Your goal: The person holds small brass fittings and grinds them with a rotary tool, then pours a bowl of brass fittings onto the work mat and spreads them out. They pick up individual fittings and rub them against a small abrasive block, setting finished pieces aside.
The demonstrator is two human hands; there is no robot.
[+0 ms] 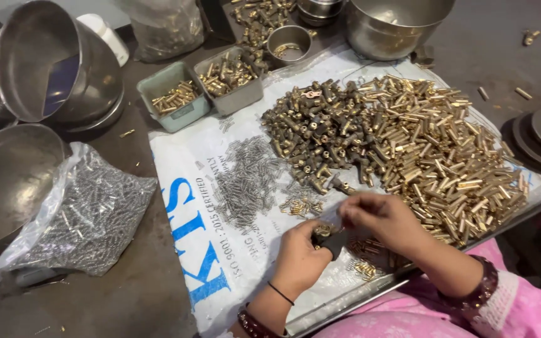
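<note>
A clear plastic bag (89, 216) of grey springs lies left of a flat white, blue-lettered sack (189, 188).

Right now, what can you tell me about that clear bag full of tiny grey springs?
The clear plastic bag of springs lies slumped on its side on the dark worktable, left of the white printed sheet. It is packed with small grey metal coil springs. Its open top rests against a steel bowl. Neither hand touches it.
</note>
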